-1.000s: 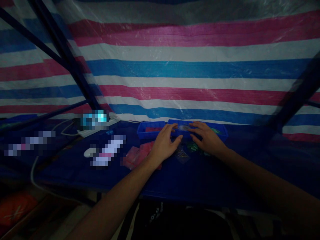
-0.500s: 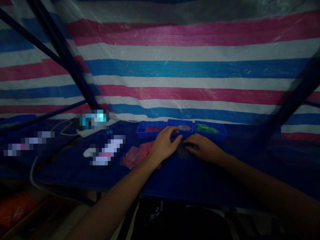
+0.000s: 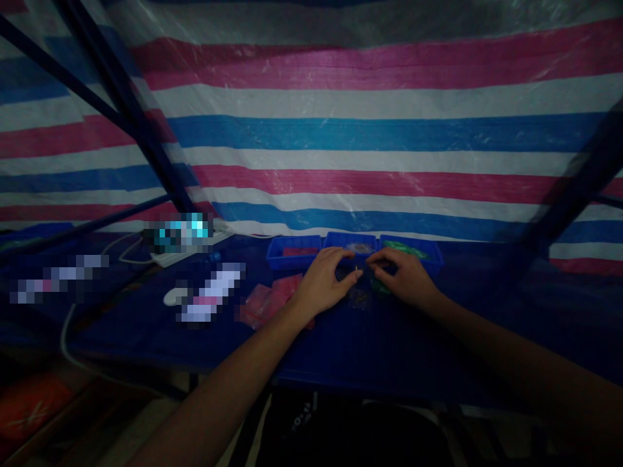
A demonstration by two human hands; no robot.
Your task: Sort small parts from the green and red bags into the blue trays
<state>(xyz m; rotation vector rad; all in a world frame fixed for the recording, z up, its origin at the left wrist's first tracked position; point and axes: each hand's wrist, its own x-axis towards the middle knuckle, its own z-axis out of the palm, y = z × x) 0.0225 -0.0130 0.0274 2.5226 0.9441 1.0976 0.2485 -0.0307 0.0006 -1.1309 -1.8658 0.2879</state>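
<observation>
My left hand (image 3: 325, 280) rests over the table with fingers curved and thumb apart from the index finger. A tiny bright glint shows at its thumb tip, too small to name. Facing it, my right hand (image 3: 406, 275) has thumb and fingertips drawn together; whatever they pinch is too small and dark to make out. Below the fingers lies a clear plastic bag (image 3: 359, 299) with small brownish pieces. Under the right palm is a dark green bag (image 3: 380, 287), partly covered. Pink plastic bags (image 3: 265, 303) lie left of my left wrist.
Three blue bins stand behind the hands: the left bin (image 3: 293, 263) with pink bags, the middle bin (image 3: 331, 242) with clear bags, the right bin (image 3: 432, 259) with green bags. A power strip (image 3: 195, 250) and a white oval object (image 3: 176, 297) are on the left.
My right hand has risen slightly away from the green bag, its fingertips drawing together. My left thumb has shifted a little to the right, and a glint now shows by it.
</observation>
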